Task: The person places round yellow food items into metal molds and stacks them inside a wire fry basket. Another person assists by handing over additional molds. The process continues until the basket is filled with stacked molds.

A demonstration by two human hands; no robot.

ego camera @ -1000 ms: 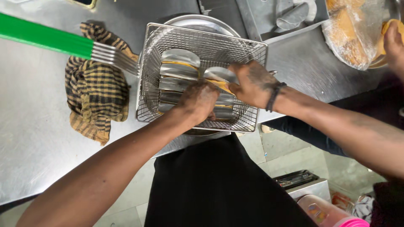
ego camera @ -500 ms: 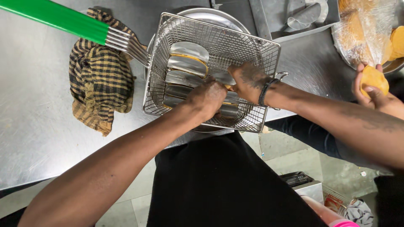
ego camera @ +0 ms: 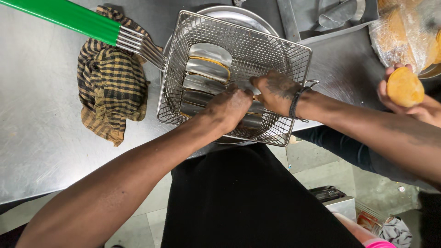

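Since a second ago the wire basket (ego camera: 285, 59) has slid a little toward the right of the view and the checked cloth (ego camera: 111, 82) with it, while another person's hand (ego camera: 402, 98) has come in at the right edge holding a round yellow piece of dough (ego camera: 404, 87). Both of the person's own hands are down inside the basket at its near side. The left hand (ego camera: 229, 108) is curled, its fingers closed on one of the metal moulds (ego camera: 250, 120); the right hand (ego camera: 275, 92), with a dark band at the wrist, is bent beside it, fingertips pressed onto the same row, though what exactly they pinch cannot be told. More metal moulds stand in a row toward the far side, yellow edges showing between them. The basket sits on a round metal plate (ego camera: 239, 14) on the steel counter (ego camera: 41, 138), its green handle (ego camera: 64, 16) pointing up-left over the cloth.
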